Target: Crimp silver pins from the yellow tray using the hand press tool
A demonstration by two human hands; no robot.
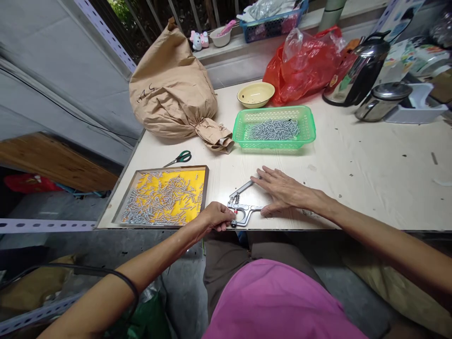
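Observation:
A metal hand press tool [247, 208] lies on the table near its front edge, its two handles spread apart to the right. My left hand [218, 215] is closed in a pinch at the tool's jaw end, beside a small red part; what its fingertips hold is too small to make out. My right hand [278, 190] has its fingers spread and rests over the ends of the handles. Left of the tool, a shallow tray [206, 188] with a yellow bottom holds many small metal pieces. A green basket [309, 127] with more small metal pieces stands behind the tool.
Green-handled scissors [182, 157] lie behind the tray. A brown sack [173, 89] fills the back left. A cream bowl [256, 95], a red plastic bag [307, 66], a kettle [363, 70] and a metal cup [381, 101] stand along the back.

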